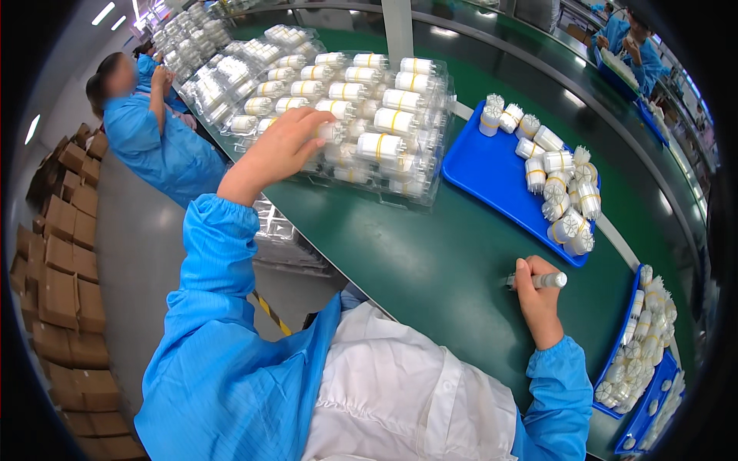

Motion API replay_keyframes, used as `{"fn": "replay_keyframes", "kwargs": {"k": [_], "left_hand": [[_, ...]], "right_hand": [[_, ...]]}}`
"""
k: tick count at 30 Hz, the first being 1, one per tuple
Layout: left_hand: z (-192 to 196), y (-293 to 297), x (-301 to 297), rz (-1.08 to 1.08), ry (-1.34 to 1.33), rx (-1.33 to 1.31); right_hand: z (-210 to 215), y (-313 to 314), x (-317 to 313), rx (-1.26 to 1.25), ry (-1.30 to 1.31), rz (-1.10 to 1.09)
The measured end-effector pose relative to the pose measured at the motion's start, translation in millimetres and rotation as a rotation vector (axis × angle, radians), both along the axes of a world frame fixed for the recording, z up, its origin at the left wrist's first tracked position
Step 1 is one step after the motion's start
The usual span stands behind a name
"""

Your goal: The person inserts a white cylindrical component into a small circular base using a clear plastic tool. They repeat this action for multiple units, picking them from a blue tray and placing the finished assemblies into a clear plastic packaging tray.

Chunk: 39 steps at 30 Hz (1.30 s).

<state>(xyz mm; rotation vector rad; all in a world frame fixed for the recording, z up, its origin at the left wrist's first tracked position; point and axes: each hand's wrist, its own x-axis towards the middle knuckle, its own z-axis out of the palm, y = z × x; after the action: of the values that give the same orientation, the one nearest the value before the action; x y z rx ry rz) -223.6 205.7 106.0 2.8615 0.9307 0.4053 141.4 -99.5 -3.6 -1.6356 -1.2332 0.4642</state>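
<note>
My left hand (286, 144) reaches over a stack of clear plastic trays (377, 198) filled with white cylindrical bundles with yellow bands. Its thumb and fingertips close around a white bundle (332, 133) at the near side of the top tray. In my right hand (540, 296), held low over the green table, is a thick grey-and-white pen-shaped cylinder (550, 280), gripped in curled fingers. Beyond that hand lies a blue tray (492, 180) with several white banded bundles (559, 161) along its far and right sides, some upright and some lying.
More filled clear trays (223, 81) are stacked at the far left. Blue trays of white pieces (642, 338) sit at the right. A person in blue (154, 138) stands at left, another (634, 50) sits far right. Cardboard boxes (65, 284) line the left floor; a post (397, 31) rises behind.
</note>
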Motion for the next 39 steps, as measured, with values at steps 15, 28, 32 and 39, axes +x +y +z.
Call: {"fn": "replay_keyframes", "kwargs": {"k": [15,28,32,39], "left_hand": [[-39.3,-34.7,13.2,0.049,-0.199,0.352],[-261.0,-43.6,-158.3,0.632,-0.355,0.171],[-311.1,-57.9,-180.3,0.689,-0.070,-0.071],[-333.3,-50.1,-145.6,0.725,-0.009,-0.053]], "right_hand": [[-4.3,-1.7,3.7,-0.020,0.002,-0.005],[1.0,-0.9,1.2,-0.016,0.051,-0.019],[-1.6,1.9,2.5,-0.007,0.055,-0.027],[-3.3,-2.8,5.7,-0.018,0.082,-0.055]]}}
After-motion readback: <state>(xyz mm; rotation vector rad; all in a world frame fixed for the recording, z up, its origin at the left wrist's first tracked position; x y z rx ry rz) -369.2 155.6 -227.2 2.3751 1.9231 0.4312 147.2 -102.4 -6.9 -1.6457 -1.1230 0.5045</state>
